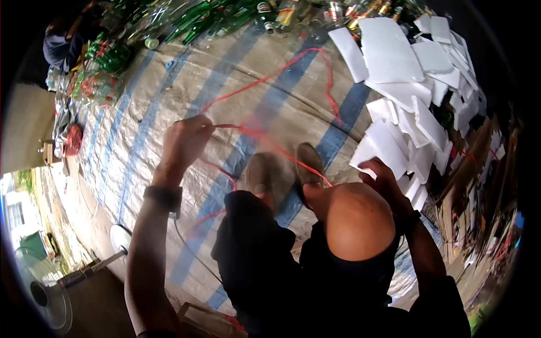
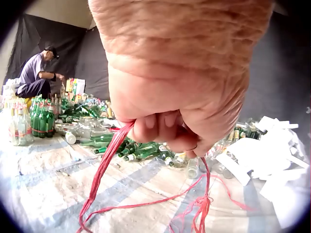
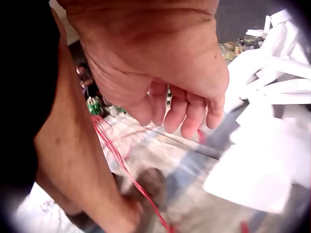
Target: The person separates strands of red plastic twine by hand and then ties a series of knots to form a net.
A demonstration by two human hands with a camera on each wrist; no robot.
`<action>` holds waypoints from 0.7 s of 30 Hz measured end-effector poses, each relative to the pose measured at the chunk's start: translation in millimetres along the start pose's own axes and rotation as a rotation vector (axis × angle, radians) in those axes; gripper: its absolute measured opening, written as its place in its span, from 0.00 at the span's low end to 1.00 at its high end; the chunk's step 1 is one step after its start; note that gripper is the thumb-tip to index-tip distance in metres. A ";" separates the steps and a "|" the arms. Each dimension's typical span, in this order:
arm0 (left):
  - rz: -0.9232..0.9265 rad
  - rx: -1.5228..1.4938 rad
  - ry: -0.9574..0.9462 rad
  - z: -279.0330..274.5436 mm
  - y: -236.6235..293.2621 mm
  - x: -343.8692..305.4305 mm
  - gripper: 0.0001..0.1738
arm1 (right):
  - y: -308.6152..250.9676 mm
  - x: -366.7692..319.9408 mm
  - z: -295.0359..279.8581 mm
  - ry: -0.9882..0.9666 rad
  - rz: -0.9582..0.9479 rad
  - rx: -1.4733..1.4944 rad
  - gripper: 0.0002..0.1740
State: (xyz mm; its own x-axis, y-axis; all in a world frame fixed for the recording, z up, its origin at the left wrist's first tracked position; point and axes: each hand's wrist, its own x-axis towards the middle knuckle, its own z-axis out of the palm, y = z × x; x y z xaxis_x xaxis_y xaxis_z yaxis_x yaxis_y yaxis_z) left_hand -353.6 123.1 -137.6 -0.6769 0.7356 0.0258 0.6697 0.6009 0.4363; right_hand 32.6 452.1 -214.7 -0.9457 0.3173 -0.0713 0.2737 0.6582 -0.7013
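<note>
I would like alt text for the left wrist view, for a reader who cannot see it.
A person's left hand grips red plastic twine, which hangs down over a blue-striped tarp. Beyond are many green glass bottles, with a heap of white foam sheets on the right and another person in a dark cap on the left.

Red multi-strand twine (image 2: 108,156), bunched within the left fingers (image 2: 165,130), loose lengths across the striped tarp (image 1: 158,96).
</note>
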 end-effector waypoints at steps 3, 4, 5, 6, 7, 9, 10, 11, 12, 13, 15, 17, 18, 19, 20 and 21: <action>0.068 -0.111 -0.051 12.7 1.8 9.7 0.08 | -68.3 93.3 15.3 -0.076 -0.228 0.148 0.22; 0.088 -0.157 -0.068 15.9 3.9 13.4 0.08 | -92.2 116.4 25.4 -0.127 -0.224 0.220 0.27; 0.119 -0.170 -0.094 18.5 5.8 17.6 0.07 | -97.6 133.6 49.0 -0.106 -0.315 0.244 0.31; 0.111 -0.230 -0.127 23.1 5.0 21.8 0.05 | -103.2 147.9 71.1 -0.084 -0.405 0.270 0.34; 0.147 -0.228 -0.133 27.5 4.9 23.8 0.06 | -112.8 154.2 87.2 -0.107 -0.438 0.252 0.37; 0.201 -0.250 -0.201 39.6 8.0 26.2 0.07 | -100.6 150.0 96.4 -0.186 -0.315 0.299 0.38; 0.197 -0.264 -0.212 46.7 4.6 24.0 0.07 | -89.4 141.4 92.0 -0.246 -0.194 0.324 0.38; 0.210 -0.245 -0.218 53.4 0.1 22.6 0.07 | -69.5 131.9 86.9 -0.265 -0.181 0.313 0.34; 0.223 -0.225 -0.223 59.7 -4.9 20.7 0.06 | -55.4 121.3 76.7 -0.336 -0.092 0.385 0.32; 0.146 -0.251 -0.234 63.3 -7.6 18.1 0.06 | -41.5 105.3 65.3 -0.406 0.005 0.461 0.30; 0.077 -0.254 -0.275 70.7 -21.4 13.2 0.07 | 0.1 60.0 39.1 -0.582 0.463 0.620 0.27; 0.042 -0.301 -0.244 80.3 -32.2 8.8 0.06 | 39.5 -11.6 23.3 -0.534 0.439 0.391 0.15; -0.034 -0.326 -0.257 81.1 -31.7 6.7 0.05 | 87.8 -76.2 25.1 -0.592 0.532 0.472 0.13; -0.044 -0.367 -0.255 83.6 -33.9 5.3 0.05 | 43.5 -78.2 -6.0 -0.767 0.640 0.312 0.13; -0.055 -0.404 -0.250 85.5 -35.9 3.9 0.05 | 40.7 -108.1 -16.2 -0.949 0.665 0.243 0.16; -0.077 -0.414 -0.267 86.1 -36.8 3.1 0.04 | 45.1 -151.5 -26.2 -1.121 0.665 0.173 0.19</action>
State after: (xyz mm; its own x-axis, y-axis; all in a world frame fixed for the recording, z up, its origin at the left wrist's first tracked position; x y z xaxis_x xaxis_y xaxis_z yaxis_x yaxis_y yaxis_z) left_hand -354.1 130.2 -231.0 -0.5814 0.7810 -0.2279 0.4072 0.5219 0.7496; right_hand 192.7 451.6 -217.0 -0.2939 -0.2460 -0.9236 0.7939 0.4753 -0.3792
